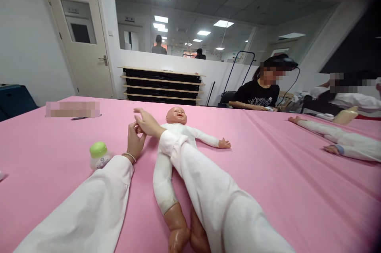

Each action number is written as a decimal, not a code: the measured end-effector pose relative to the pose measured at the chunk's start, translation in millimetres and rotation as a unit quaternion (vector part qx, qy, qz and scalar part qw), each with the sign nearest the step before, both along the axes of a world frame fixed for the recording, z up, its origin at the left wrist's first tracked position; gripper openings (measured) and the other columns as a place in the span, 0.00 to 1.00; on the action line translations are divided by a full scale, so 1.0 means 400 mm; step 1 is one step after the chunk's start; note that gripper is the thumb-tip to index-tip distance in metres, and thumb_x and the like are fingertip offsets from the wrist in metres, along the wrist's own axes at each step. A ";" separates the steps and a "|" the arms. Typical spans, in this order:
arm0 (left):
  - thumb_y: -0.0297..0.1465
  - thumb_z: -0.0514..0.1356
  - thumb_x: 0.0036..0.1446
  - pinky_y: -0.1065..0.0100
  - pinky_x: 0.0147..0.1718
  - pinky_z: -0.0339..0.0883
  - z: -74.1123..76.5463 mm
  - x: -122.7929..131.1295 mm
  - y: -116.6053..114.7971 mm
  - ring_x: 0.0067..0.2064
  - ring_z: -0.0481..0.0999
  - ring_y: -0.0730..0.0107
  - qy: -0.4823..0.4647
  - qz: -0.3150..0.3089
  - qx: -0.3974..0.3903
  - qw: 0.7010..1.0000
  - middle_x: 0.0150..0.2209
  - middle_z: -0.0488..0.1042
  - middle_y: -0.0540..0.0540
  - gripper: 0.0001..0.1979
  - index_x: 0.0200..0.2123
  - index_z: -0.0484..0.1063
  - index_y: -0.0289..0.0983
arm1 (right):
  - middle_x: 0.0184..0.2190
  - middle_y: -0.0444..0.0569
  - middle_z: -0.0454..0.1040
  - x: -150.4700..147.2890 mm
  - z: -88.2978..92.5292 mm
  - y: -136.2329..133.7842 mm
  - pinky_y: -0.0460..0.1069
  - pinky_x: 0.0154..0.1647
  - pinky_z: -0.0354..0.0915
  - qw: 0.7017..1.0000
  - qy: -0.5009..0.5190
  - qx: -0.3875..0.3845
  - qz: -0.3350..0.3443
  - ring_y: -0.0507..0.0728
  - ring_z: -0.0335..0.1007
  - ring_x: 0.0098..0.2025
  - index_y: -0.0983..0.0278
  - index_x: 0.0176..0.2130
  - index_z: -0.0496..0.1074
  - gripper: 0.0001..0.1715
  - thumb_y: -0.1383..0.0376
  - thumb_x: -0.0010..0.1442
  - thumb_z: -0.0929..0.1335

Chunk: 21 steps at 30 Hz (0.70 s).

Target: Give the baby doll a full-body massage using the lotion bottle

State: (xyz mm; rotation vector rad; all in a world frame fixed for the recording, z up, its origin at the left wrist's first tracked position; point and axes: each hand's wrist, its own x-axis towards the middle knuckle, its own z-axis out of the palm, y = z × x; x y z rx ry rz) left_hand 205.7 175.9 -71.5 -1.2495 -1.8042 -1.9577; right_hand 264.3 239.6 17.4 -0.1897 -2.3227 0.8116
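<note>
A doll (181, 129) was laid face-up on a pink table (268, 173); its arm was held clear, pinched in the left hand (135, 141) and steadied under the open right hand (147, 122).

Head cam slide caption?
Left hand and right hand meet beside a baby doll lying on a pink table; green-capped bottle nearby.

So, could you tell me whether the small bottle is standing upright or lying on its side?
Upright: the bottle stands on the pink table, green cap on top.
</note>
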 end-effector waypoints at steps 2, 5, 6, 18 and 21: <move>0.24 0.59 0.44 0.64 0.39 0.67 -0.002 0.008 0.001 0.41 0.72 0.64 -0.026 -0.026 -0.008 0.999 0.43 0.67 0.42 0.23 0.45 0.59 0.37 | 0.40 0.49 0.69 -0.018 -0.047 -0.004 0.48 0.41 0.62 0.996 -0.022 -0.083 0.038 0.52 0.66 0.38 0.64 0.44 0.65 0.16 0.62 0.63 0.55; 0.25 0.60 0.44 0.65 0.41 0.67 0.001 0.011 0.007 0.42 0.72 0.66 -0.124 -0.066 0.025 0.990 0.41 0.70 0.45 0.21 0.44 0.61 0.39 | 0.24 0.43 0.64 -0.011 -0.108 0.020 0.44 0.26 0.59 0.969 -0.027 -0.234 0.068 0.48 0.58 0.22 0.65 0.38 0.66 0.19 0.59 0.63 0.54; 0.26 0.61 0.44 0.65 0.41 0.67 0.001 0.010 0.011 0.42 0.73 0.66 -0.167 -0.081 0.036 0.982 0.40 0.71 0.45 0.20 0.43 0.61 0.39 | 0.22 0.42 0.61 -0.006 -0.122 0.030 0.44 0.23 0.57 0.960 -0.027 -0.268 0.072 0.47 0.54 0.20 0.65 0.37 0.66 0.18 0.57 0.63 0.55; 0.47 0.55 0.51 0.66 0.33 0.67 -0.040 -0.043 0.030 0.32 0.73 0.70 -0.308 -0.121 0.044 0.943 0.29 0.70 0.47 0.20 0.32 0.62 0.35 | 0.27 0.43 0.64 -0.018 -0.177 0.032 0.42 0.24 0.58 0.954 -0.043 -0.288 0.066 0.48 0.59 0.27 0.64 0.42 0.63 0.12 0.63 0.57 0.63; 0.51 0.49 0.54 0.67 0.32 0.67 -0.038 -0.038 0.024 0.32 0.72 0.70 -0.301 -0.119 0.041 0.945 0.29 0.69 0.48 0.22 0.32 0.62 0.36 | 0.30 0.43 0.65 -0.010 -0.171 0.030 0.41 0.24 0.59 0.949 -0.047 -0.298 0.085 0.47 0.60 0.27 0.64 0.41 0.61 0.09 0.64 0.58 0.62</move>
